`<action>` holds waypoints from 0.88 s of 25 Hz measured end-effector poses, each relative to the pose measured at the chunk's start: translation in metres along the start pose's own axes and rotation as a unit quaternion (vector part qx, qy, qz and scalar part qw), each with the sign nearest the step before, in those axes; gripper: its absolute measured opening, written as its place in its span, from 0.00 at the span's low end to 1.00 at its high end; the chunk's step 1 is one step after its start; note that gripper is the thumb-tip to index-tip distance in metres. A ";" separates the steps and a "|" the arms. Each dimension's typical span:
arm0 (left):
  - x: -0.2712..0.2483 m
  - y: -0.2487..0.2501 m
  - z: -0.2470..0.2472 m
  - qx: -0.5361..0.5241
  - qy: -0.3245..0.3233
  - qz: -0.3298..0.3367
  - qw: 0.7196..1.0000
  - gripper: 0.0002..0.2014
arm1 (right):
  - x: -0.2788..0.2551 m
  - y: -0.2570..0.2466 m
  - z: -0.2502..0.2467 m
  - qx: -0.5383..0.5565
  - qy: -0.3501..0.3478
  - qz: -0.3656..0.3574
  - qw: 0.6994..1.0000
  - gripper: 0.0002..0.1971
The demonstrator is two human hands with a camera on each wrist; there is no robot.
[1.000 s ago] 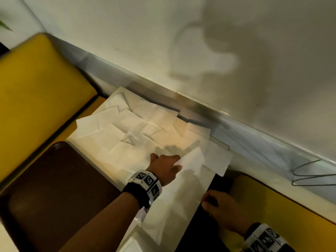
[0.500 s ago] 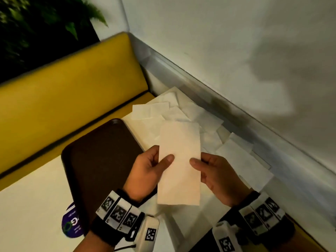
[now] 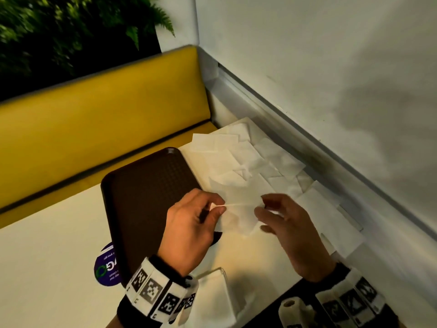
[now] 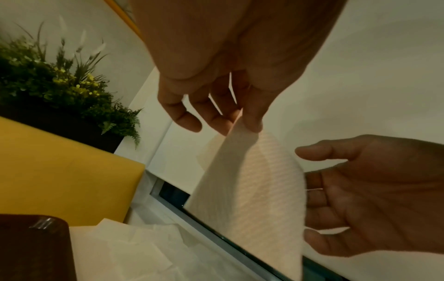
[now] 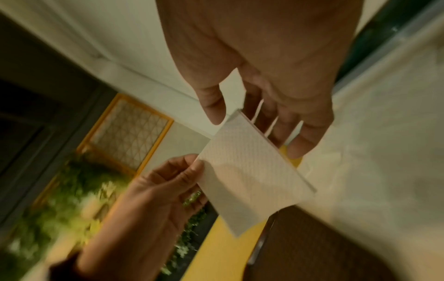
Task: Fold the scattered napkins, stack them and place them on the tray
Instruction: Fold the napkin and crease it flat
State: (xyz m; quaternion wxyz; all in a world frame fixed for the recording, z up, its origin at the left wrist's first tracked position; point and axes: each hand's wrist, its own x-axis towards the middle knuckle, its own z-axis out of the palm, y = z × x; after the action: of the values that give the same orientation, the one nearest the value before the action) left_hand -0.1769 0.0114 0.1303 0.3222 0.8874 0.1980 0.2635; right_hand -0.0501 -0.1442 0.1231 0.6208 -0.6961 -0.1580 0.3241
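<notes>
A white napkin (image 3: 241, 213) is hanging in the air above the worktop (image 3: 47, 245), beside the brown tray (image 3: 151, 192). The left hand (image 3: 191, 230) is pinching its upper corner; the right hand (image 3: 289, 229) is grasping the opposite edge between thumb and fingers. Scattered napkins (image 3: 248, 159) are lying along the wall (image 3: 307, 67), their far edges blurring together. A yellow bench (image 3: 94, 129) and plants (image 3: 71, 31) are standing behind.

Dim, warm indoor lighting in all three views.
Soft shadows fall across the wall (image 3: 354, 114); motion blur smears the right wrist view's background plants (image 5: 72, 190); wide-angle distortion bends the edges.
</notes>
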 end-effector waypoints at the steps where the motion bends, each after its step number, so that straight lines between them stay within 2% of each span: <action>1: -0.001 0.003 0.000 0.016 -0.005 -0.004 1.000 0.06 | -0.003 0.000 -0.002 -0.100 0.018 -0.088 0.991 0.23; 2: -0.001 0.006 0.002 0.033 -0.012 -0.008 0.999 0.06 | -0.005 0.001 -0.003 -0.208 0.019 -0.182 0.961 0.30; 3: 0.000 0.009 0.002 0.046 -0.022 -0.011 0.999 0.06 | -0.004 0.002 -0.001 -0.301 0.007 -0.260 0.918 0.30; 4: 0.001 0.011 0.003 0.047 -0.032 -0.012 0.998 0.05 | 0.000 0.002 0.005 -0.365 -0.010 -0.307 0.879 0.24; 5: 0.002 0.013 0.003 0.030 -0.042 -0.016 0.999 0.05 | 0.003 0.001 0.010 -0.407 -0.020 -0.324 0.854 0.17; 6: 0.004 0.014 0.003 -0.007 -0.048 -0.033 0.998 0.05 | 0.006 -0.002 0.012 -0.425 -0.023 -0.333 0.841 0.12; 8: 0.006 0.012 -0.001 -0.110 -0.054 -0.106 0.987 0.04 | 0.010 -0.005 0.006 -0.399 -0.031 -0.355 0.845 0.10; 9: 0.006 0.009 -0.003 -0.153 -0.054 -0.142 0.976 0.04 | 0.010 -0.005 0.001 -0.365 -0.034 -0.346 0.863 0.10; 11: 0.001 0.004 -0.004 -0.210 -0.052 -0.183 0.959 0.04 | 0.006 -0.006 -0.010 -0.285 -0.043 -0.264 0.921 0.14; 13: -0.012 -0.005 -0.001 -0.246 -0.046 -0.213 0.944 0.03 | 0.004 0.002 -0.010 -0.227 -0.096 -0.154 0.957 0.13; 16: -0.055 -0.038 0.014 -0.216 -0.044 -0.283 0.933 0.03 | 0.009 0.043 0.011 -0.229 -0.165 -0.052 0.958 0.07; 20: -0.126 -0.089 0.040 -0.072 -0.060 -0.384 0.918 0.07 | 0.005 0.123 0.046 -0.274 -0.196 0.022 0.941 0.02; 22: -0.147 -0.102 0.054 -0.008 -0.080 -0.397 0.914 0.07 | 0.002 0.157 0.063 -0.340 -0.199 0.024 0.919 0.03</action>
State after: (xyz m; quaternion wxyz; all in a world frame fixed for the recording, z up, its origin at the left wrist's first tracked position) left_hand -0.2783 -0.0179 -0.0239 0.4221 0.7512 0.5056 0.0437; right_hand -0.1175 -0.1231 -0.0302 0.2946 -0.7898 -0.3627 0.3974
